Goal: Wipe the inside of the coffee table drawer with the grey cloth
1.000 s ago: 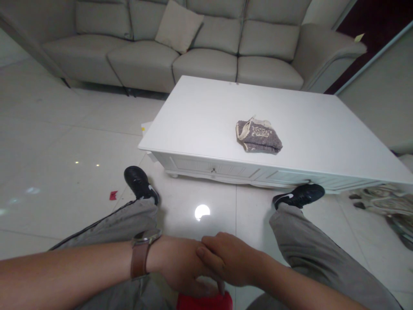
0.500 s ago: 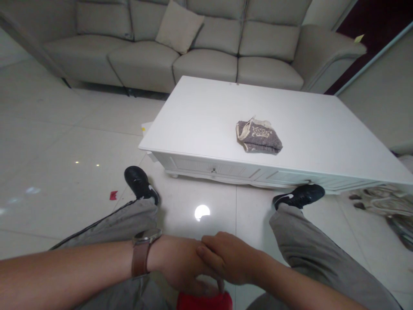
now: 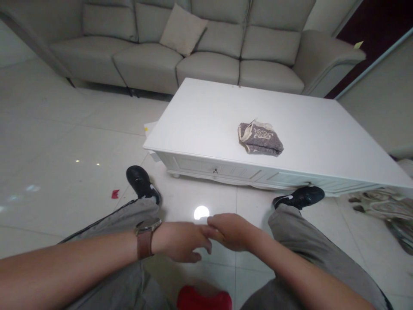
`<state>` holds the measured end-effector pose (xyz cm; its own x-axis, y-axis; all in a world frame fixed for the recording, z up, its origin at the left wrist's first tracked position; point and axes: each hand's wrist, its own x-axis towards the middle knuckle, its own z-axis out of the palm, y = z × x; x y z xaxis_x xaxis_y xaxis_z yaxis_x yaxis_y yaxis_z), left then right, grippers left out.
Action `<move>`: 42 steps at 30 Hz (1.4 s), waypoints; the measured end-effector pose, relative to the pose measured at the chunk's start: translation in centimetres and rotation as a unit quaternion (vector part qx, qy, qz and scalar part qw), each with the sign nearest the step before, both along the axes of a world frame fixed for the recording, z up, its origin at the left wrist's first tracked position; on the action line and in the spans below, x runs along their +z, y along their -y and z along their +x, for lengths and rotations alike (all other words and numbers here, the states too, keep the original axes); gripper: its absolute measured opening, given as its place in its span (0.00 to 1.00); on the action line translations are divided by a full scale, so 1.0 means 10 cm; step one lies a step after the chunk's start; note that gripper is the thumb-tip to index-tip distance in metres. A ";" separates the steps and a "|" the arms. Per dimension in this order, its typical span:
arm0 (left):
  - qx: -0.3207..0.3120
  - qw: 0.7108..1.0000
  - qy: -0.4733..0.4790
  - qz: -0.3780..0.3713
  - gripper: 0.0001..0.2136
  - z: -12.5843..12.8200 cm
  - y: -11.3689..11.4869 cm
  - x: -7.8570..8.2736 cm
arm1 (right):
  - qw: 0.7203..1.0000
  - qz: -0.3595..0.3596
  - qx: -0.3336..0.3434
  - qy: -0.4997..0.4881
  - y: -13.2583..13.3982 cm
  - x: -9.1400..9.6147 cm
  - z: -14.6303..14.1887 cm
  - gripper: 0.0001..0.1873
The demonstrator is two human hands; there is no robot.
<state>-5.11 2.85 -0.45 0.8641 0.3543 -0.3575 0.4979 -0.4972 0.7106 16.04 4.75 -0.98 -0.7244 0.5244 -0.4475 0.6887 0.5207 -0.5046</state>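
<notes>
My left hand (image 3: 185,241) reaches in from the left with a brown-strapped watch (image 3: 145,241) on its wrist. Its fingers are apart, and it holds no object. My right hand (image 3: 234,232) comes from the right and is closed around a finger or two of the left hand; its own fingertips are partly hidden. Both hands hang above the floor, between my legs. Beyond them, on a white coffee table (image 3: 206,112), lies a folded grey-brown cloth (image 3: 261,138), like a small towel, with a cream pattern and edging. Neither hand touches it.
A red seat or stool edge (image 3: 204,299) shows below my hands. My black shoes (image 3: 140,183) stand near the table's drawer front. Behind the table is a grey sofa (image 3: 206,69) with a cushion (image 3: 183,30). A red scrap (image 3: 115,194) lies on the tiled floor.
Both hands have lifted away from my lap and drawn partly apart. The right hand has slid from the back of the left hand to its fingers. The cloth stays put.
</notes>
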 end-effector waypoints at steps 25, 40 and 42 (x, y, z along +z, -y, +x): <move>0.051 0.977 -0.195 0.071 0.22 -0.22 -0.25 0.18 | 0.969 0.130 -0.181 0.106 -1.40 -1.33 -0.23 0.39; 0.194 0.950 -0.122 0.213 0.27 -0.32 -0.52 0.02 | 0.975 0.100 -0.099 0.172 -0.72 -1.07 -0.34 0.42; 0.214 0.944 -0.134 0.212 0.30 -0.33 -0.54 -0.01 | 0.976 0.091 -0.091 0.176 -0.59 -1.02 -0.36 0.41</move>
